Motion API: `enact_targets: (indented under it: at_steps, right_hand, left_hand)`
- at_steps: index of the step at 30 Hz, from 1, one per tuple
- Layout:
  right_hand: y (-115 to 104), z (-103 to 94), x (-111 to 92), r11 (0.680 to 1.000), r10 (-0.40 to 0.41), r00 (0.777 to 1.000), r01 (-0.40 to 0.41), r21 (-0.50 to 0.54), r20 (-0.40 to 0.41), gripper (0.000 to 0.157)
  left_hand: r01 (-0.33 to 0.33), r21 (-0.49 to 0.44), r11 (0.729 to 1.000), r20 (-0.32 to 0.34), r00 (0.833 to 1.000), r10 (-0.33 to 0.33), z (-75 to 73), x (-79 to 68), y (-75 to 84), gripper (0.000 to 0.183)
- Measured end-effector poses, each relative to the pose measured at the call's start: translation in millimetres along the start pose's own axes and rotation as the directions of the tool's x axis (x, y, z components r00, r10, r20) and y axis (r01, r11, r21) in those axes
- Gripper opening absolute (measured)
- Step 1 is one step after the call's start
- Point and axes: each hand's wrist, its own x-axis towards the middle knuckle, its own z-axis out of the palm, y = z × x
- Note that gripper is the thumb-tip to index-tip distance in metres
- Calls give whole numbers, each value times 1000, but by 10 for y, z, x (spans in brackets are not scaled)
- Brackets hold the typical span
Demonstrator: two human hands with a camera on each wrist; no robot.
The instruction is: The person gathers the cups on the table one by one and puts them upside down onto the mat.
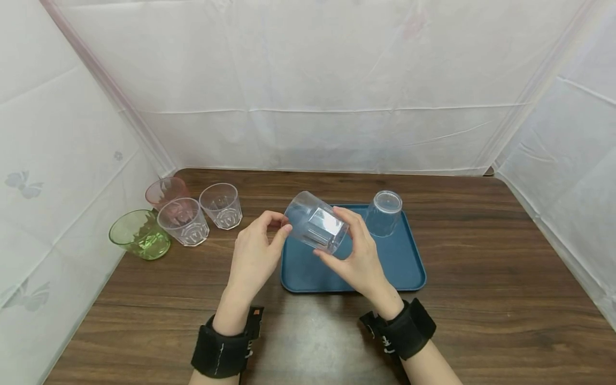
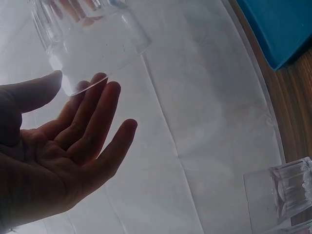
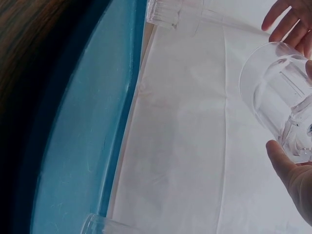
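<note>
A clear plastic tumbler [image 1: 317,222] is tilted above the tray, its mouth to the upper left and its base to the lower right. My right hand [image 1: 356,256] grips it near the base, thumb below and fingers above. At its rim is my left hand [image 1: 260,248], thumb and fingertips close to the wall, fingers loosely spread in the left wrist view; firm contact is hard to tell. Beneath lies a blue tray [image 1: 308,272]. Another clear tumbler [image 1: 384,214] stands upside down at the tray's back right.
At the left of the wooden table [image 1: 486,256] stand a green glass [image 1: 144,238], a pink glass [image 1: 166,190] and two clear glasses, one nearer [image 1: 185,224] and one farther [image 1: 222,208], all mouth up. A white sheet [image 1: 317,133] closes the back and sides.
</note>
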Motion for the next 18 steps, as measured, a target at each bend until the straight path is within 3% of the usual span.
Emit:
enact_targets:
  at_steps: [5, 11, 18]
  right_hand:
    - [18, -1, -3, 1000, -12, 1000, 11, -13, -2, 81]
    - [40, -11, 4, 999, -14, 1000, 14, -36, -5, 80]
    - [88, -21, -4, 998, 0, 1000, 0, -57, -4, 78]
  left_hand:
    - [-22, 41, 999, -11, 1000, 22, 5, -13, -10, 19]
    - [5, 39, 999, -21, 1000, -4, -11, -11, -23, 23]
    - [44, 67, 997, -22, 999, -42, -49, 2, -56, 16]
